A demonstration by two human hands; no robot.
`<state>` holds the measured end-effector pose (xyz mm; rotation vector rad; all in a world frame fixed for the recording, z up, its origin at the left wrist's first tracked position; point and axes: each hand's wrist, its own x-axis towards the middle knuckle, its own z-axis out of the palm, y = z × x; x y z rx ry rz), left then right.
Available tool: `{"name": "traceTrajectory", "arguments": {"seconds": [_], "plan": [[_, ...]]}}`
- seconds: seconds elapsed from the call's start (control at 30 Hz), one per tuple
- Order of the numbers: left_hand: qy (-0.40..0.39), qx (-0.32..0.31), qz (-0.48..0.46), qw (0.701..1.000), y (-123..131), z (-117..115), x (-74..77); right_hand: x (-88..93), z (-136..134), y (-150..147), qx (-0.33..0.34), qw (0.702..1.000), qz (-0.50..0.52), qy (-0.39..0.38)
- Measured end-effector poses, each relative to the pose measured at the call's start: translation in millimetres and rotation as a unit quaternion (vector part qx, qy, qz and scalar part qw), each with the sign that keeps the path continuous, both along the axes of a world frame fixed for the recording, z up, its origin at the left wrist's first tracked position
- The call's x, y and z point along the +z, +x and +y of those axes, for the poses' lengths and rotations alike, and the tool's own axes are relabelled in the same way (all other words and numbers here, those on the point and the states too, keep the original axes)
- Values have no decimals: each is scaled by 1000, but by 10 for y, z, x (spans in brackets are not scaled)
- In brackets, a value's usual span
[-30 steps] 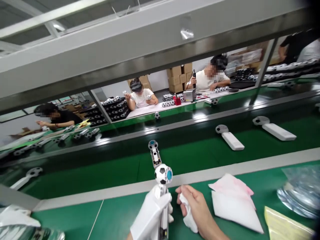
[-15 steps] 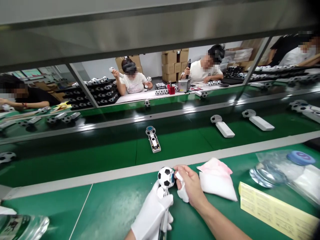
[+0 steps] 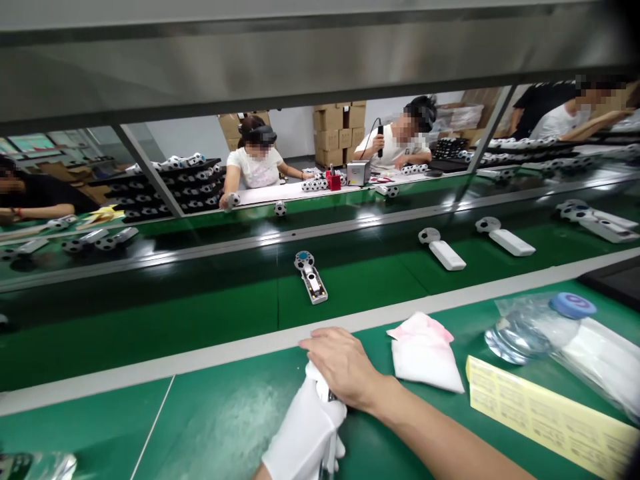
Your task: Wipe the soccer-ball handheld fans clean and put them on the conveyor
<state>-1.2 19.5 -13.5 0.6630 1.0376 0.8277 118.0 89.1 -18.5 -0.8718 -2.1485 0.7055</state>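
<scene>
My left hand (image 3: pixel 306 427), in a white glove, is closed around the handle of a white handheld device with a soccer-ball head (image 3: pixel 331 396). My bare right hand (image 3: pixel 340 367) is cupped over the head, its fingers bent across the top, so the ball is almost wholly hidden. Whether the white wipe is still under that palm cannot be made out. Just right of my hands lies a folded white cloth (image 3: pixel 425 357) with a pink-stained top. Beyond them, an opened device (image 3: pixel 311 279) with its inner parts showing lies on the green belt.
More white devices (image 3: pixel 447 255) lie along the green conveyor belt (image 3: pixel 225 300). At right are a clear bottle (image 3: pixel 520 337) with a blue cap and a yellow label sheet (image 3: pixel 545 413). Across the belt, co-workers sit by stacked trays (image 3: pixel 175 190). A metal beam (image 3: pixel 300 73) runs overhead.
My right hand has moved left, from beside the ball with a white wipe in its fingers to over the ball. The view has shifted slightly. Across the belt, a co-worker has lowered one device.
</scene>
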Motion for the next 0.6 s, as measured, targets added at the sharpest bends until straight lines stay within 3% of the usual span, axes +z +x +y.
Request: {"name": "traceTrajectory", "arguments": {"seconds": [0.13,0.4,0.5,0.6], "plan": [[7,-15,21,1000,-29,-64,23,-48,179,-107,-15,993,1,-118],[52,-41,74,995,-35,-96,85,-145,572,24,-84,973,64,-205],[69,-49,102,991,2,-30,37,-99,474,88,-98,967,90,-218],[81,-57,132,986,15,-17,-5,-29,241,62,-65,980,53,-182]]}}
